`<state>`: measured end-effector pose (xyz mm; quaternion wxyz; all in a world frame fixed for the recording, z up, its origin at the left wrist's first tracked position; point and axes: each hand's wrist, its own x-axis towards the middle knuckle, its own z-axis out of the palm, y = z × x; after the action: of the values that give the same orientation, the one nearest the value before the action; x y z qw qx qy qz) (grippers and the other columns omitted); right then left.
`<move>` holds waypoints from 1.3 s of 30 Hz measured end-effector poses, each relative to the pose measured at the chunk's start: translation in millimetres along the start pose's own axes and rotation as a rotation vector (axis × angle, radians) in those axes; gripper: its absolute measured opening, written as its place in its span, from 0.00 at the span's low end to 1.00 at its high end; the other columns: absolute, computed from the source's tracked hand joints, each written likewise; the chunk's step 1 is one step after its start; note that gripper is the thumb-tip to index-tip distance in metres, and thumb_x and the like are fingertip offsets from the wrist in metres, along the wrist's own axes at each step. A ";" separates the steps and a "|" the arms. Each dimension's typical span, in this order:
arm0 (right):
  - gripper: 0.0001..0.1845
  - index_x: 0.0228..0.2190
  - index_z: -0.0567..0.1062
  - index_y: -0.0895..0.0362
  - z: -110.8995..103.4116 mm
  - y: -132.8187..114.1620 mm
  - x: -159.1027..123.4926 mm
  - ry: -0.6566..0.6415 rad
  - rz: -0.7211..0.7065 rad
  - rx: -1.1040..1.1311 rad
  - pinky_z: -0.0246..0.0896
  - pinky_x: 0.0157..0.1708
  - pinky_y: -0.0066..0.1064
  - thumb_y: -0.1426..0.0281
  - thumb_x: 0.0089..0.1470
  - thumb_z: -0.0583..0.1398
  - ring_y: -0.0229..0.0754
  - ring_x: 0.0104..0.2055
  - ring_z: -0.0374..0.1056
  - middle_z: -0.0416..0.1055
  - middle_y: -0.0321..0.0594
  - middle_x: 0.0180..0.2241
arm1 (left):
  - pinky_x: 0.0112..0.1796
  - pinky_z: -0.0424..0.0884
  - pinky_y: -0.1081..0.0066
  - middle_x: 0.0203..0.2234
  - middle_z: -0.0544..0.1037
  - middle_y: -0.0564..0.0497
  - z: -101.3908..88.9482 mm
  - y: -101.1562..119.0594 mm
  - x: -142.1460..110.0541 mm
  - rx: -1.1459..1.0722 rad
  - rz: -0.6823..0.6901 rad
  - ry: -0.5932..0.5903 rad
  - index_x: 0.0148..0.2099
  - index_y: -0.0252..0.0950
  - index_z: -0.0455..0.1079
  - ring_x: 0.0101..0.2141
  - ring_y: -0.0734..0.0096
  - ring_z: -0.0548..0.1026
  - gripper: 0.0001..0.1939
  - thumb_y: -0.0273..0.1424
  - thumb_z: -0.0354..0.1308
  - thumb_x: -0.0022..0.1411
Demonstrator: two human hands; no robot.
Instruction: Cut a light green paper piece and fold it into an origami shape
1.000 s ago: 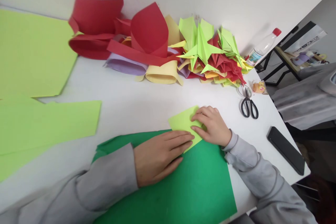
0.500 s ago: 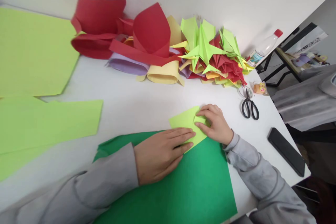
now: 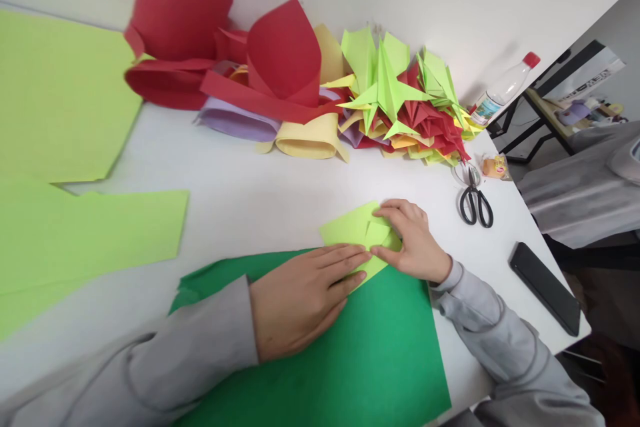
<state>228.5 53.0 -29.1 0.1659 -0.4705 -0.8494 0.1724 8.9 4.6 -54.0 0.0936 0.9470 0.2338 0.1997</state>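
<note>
A small lime-green sheet of paper (image 3: 345,225) lies partly over a large dark-green sheet (image 3: 370,347), with a small folded flap showing near its middle. My left hand (image 3: 310,297) rests flat on it, fingers stretched out and pressing the lower left part. From the right, my right hand (image 3: 413,240) curls its thumb and fingers around the flap, thumb close to my left fingertips. The right part of the lime-green paper is covered by that hand.
Large lime-green sheets (image 3: 65,100) lie at the left. Rolled red paper (image 3: 285,57) and a pile of folded paper stars (image 3: 387,93) line the wall. Right of them are a bottle (image 3: 505,90), a small wrapped snack (image 3: 495,165), black-handled scissors (image 3: 475,203) and a black phone (image 3: 545,288).
The right thumb has moved down toward the left fingertips, and more of the folded flap shows between my right thumb and fingers. The left hand stays pressed on the paper.
</note>
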 end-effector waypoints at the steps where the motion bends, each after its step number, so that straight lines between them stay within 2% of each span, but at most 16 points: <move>1: 0.26 0.47 0.68 0.54 -0.3 0.8 0.2 -0.001 0.005 0.009 0.48 0.54 0.45 0.66 0.45 0.64 0.49 0.55 0.58 0.64 0.45 0.51 | 0.56 0.64 0.55 0.55 0.70 0.37 -0.4 0.1 0.1 -0.004 0.001 0.003 0.54 0.28 0.68 0.57 0.55 0.64 0.18 0.24 0.45 0.65; 9: 0.22 0.45 0.68 0.53 -7.0 16.5 5.1 0.032 0.041 0.065 0.48 0.53 0.48 0.73 0.47 0.60 0.50 0.54 0.59 0.66 0.43 0.50 | 0.57 0.64 0.56 0.54 0.71 0.38 -0.4 -0.2 -0.4 -0.030 0.007 0.014 0.53 0.28 0.69 0.57 0.56 0.64 0.18 0.23 0.45 0.64; 17: 0.19 0.42 0.69 0.52 -7.4 27.3 8.8 0.059 0.038 0.159 0.50 0.54 0.46 0.77 0.47 0.56 0.48 0.52 0.62 0.69 0.40 0.47 | 0.56 0.65 0.56 0.54 0.71 0.38 -0.4 -0.2 0.0 -0.025 0.009 0.032 0.52 0.29 0.69 0.58 0.57 0.64 0.18 0.23 0.45 0.64; 21: 0.15 0.43 0.69 0.53 -6.6 25.1 7.9 0.064 0.050 0.151 0.51 0.53 0.45 0.72 0.52 0.56 0.47 0.52 0.63 0.69 0.41 0.47 | 0.56 0.65 0.56 0.53 0.72 0.38 -1.8 0.3 0.9 -0.025 0.010 0.037 0.52 0.28 0.70 0.57 0.56 0.64 0.17 0.23 0.45 0.64; 25: 0.26 0.47 0.67 0.54 -3.7 14.6 4.3 0.033 0.048 -0.012 0.49 0.55 0.47 0.59 0.47 0.63 0.51 0.55 0.59 0.65 0.46 0.51 | 0.55 0.66 0.56 0.53 0.72 0.39 -2.2 0.9 0.6 -0.017 0.000 0.036 0.52 0.29 0.69 0.57 0.57 0.65 0.17 0.23 0.46 0.63; 29: 0.33 0.49 0.66 0.56 -0.9 7.3 1.8 0.019 0.043 -0.112 0.47 0.56 0.47 0.55 0.44 0.65 0.53 0.55 0.57 0.61 0.49 0.52 | 0.56 0.65 0.56 0.54 0.71 0.39 -0.7 0.4 -0.1 0.012 -0.005 0.031 0.52 0.30 0.69 0.56 0.57 0.66 0.17 0.23 0.47 0.63; 35: 0.37 0.52 0.64 0.57 -1.2 4.1 0.9 -0.030 0.031 -0.109 0.44 0.58 0.49 0.57 0.42 0.66 0.54 0.58 0.53 0.60 0.51 0.54 | 0.54 0.66 0.57 0.52 0.73 0.38 2.7 5.0 2.1 0.166 0.051 -0.001 0.52 0.27 0.70 0.54 0.54 0.68 0.17 0.25 0.48 0.63; 39: 0.30 0.51 0.65 0.54 -2.5 8.7 2.3 -0.026 0.047 -0.047 0.42 0.58 0.51 0.64 0.45 0.64 0.53 0.58 0.54 0.61 0.47 0.55 | 0.55 0.64 0.59 0.51 0.74 0.38 2.9 10.3 3.9 0.261 0.102 -0.029 0.50 0.25 0.72 0.53 0.52 0.69 0.18 0.27 0.51 0.61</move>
<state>234.9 59.6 -30.5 0.1395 -0.4919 -0.8439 0.1626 17.5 -2.8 -52.5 -0.0376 0.9644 0.2081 0.1585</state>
